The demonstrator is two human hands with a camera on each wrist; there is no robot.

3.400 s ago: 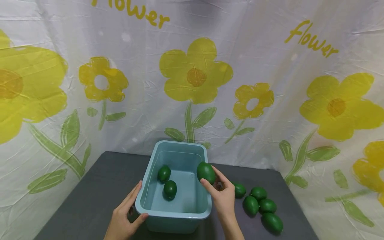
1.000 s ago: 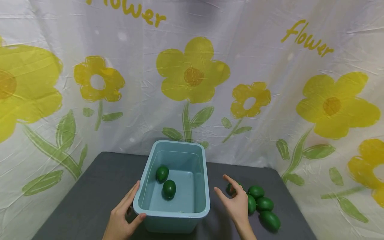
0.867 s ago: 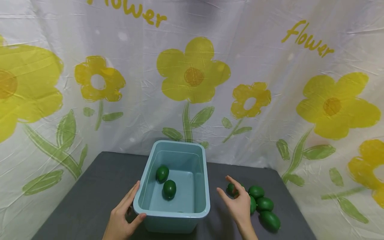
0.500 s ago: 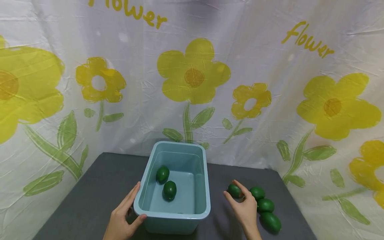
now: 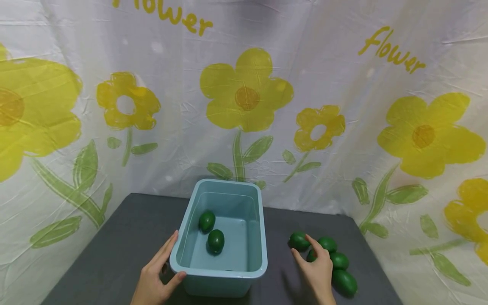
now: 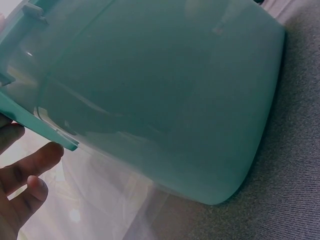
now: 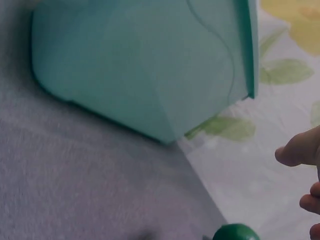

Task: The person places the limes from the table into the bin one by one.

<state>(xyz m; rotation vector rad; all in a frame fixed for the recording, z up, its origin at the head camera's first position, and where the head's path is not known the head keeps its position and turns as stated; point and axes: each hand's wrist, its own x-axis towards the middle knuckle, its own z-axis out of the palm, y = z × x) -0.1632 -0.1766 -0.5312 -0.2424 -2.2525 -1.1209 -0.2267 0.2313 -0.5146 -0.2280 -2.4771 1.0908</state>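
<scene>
A light blue plastic bin (image 5: pixel 219 274) holds two dark green, lime-like oval fruits, one the back fruit (image 5: pixel 207 221) and one the front fruit (image 5: pixel 215 242). My left hand (image 5: pixel 155 271) rests against its near-left corner, fingers along the left rim and thumb at the front. In the left wrist view, spread fingers (image 6: pixel 42 159) lie by the rim. Right of the bin, my right hand (image 5: pixel 316 267) hovers with thumb and fingers apart over a fruit it partly hides (image 5: pixel 311 256). Another fruit (image 5: pixel 299 241) lies just beyond its fingertips. Nothing is in its grasp.
Several more green fruits lie right of the right hand, among them a rear fruit (image 5: pixel 328 244) and a near fruit (image 5: pixel 344 283). Everything stands on a dark grey tabletop (image 5: pixel 145 224). A flower-printed white curtain (image 5: pixel 179 140) encloses the back and sides.
The right hand first held a fruit above the bin's right rim, then moved right without it. Over the last second it shifted further right across the loose fruits. The left hand stayed put.
</scene>
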